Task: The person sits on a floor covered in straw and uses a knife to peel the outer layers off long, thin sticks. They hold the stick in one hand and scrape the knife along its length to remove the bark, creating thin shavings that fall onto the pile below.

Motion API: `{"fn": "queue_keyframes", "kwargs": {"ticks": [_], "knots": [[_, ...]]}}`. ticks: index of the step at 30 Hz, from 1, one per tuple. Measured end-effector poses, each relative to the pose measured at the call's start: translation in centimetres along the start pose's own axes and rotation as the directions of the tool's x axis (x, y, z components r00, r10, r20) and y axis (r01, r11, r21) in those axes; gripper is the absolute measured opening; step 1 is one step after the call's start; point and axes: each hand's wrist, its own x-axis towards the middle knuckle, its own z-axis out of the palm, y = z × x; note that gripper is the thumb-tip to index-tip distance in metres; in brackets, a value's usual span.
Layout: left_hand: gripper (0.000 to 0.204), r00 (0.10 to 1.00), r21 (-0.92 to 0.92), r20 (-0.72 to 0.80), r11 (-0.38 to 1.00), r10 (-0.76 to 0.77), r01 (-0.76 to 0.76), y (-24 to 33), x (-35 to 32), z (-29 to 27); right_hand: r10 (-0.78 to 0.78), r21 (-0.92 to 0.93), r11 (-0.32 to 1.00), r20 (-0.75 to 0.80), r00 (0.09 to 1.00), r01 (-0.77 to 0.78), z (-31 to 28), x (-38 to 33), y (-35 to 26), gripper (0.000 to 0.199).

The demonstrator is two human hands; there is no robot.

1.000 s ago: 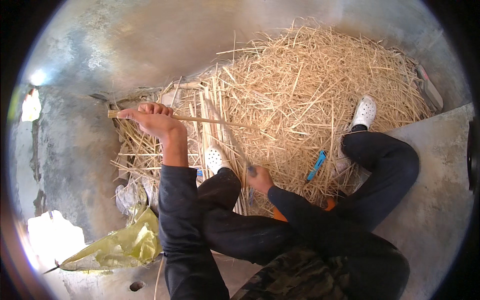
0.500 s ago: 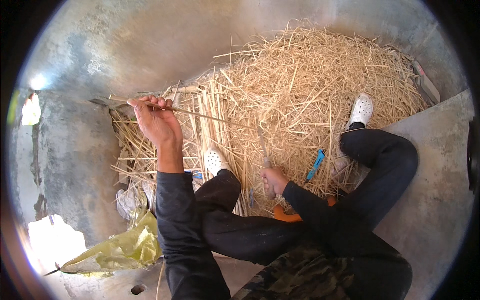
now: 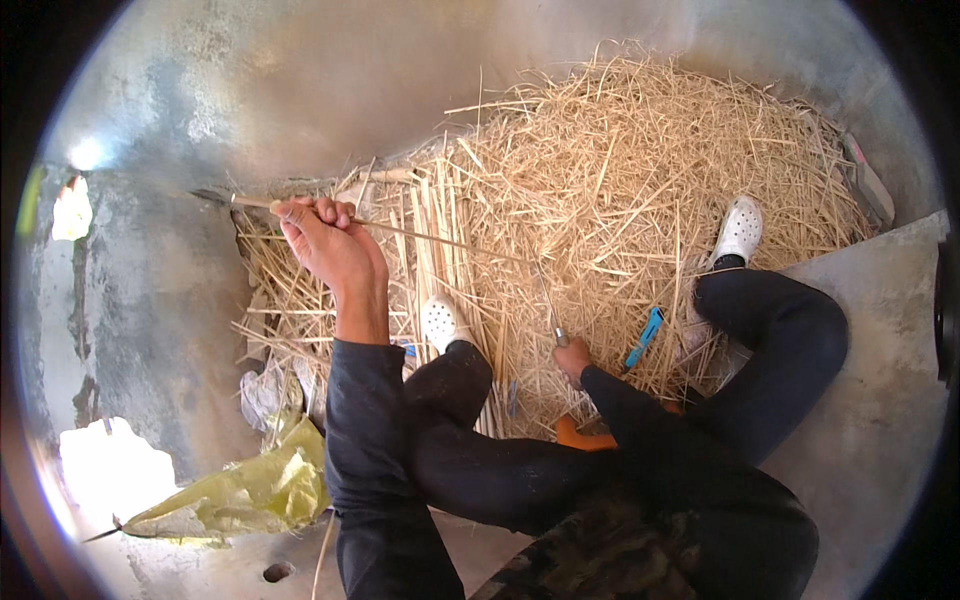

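Since half a second ago the left hand has drawn its stick a little further to the left, and the right hand has slid slightly nearer to the person's knee.

Now the left hand is closed around a long thin stick, gripping it near its left end; the stick runs almost level, from a dark tip at the far left across to the right over the straw. The right hand is also closed, holding a small knife whose narrow blade points away from the person into the straw.

A big heap of straw covers the far half of the concrete floor, and a bundle of straighter split sticks lies at its left edge, just right of the left hand. The person sits on the floor with legs spread, a white clog on the left foot resting in the straw near the bundle, another white clog on the right foot further right.

A blue-handled tool lies in the straw just right of the right hand. An orange object shows partly under the right forearm. At the near left a crumpled yellow plastic bag lies on the floor; I cannot tell what is inside it.
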Motion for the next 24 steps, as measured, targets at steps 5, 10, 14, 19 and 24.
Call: {"fn": "queue_keyframes", "kwargs": {"ticks": [5,10,14,19,24], "knots": [[0.034,1.0,0.001,-0.028,1.0,0.013,-0.013,0.3,-0.1,-0.5,-0.153,0.075,0.987,0.18,0.972,0.142,2.8,-7.4,-5.6,0.019],[0.034,0.997,0.014,-0.054,0.999,0.053,-0.053,1.6,0.3,-1.3,-0.508,-0.177,0.816,0.233,0.829,0.55,3.0,-9.2,-7.7,0.02],[0.033,0.999,-0.034,-0.049,0.999,-0.005,0.004,-0.3,-0.4,-0.4,-0.205,-0.231,0.958,-0.14,0.969,0.169,-0.7,0.2,6.4,0.018],[0.046,0.986,-0.016,-0.162,0.999,-0.042,0.04,1.5,0.2,-0.9,0.15,0.391,0.777,0.646,0.749,-0.493,-2.2,-2.0,0.5,0.015],[0.071,0.974,0.044,-0.19,0.99,-0.12,0.131,2.5,-0.8,-0.8,0.116,0.397,0.844,0.52,0.846,-0.36,-0.1,-9.6,-8.7,0.013]]}}
